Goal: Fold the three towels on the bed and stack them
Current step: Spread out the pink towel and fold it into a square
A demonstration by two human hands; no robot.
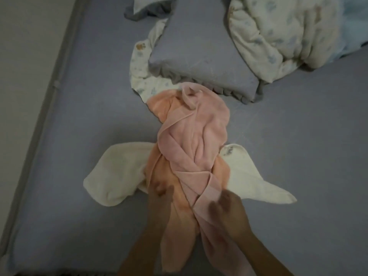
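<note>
Both forearms reach forward over the bed (298, 156): the left hand (159, 198) rests on the orange towel (161, 172), the right hand (227, 212) on the pink towel (201, 140); both are blurred, so I cannot tell how the fingers are set. Crumpled together, these lie over a cream towel (115, 172). Beyond sit a grey pillow (199, 52) and a printed quilt (278, 32); a pale wall (25, 46) runs left.

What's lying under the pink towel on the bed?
Under the pink towel lies an orange towel, and beneath both a cream towel sticks out on each side. Its middle is covered, so its folds there cannot be seen.
</note>
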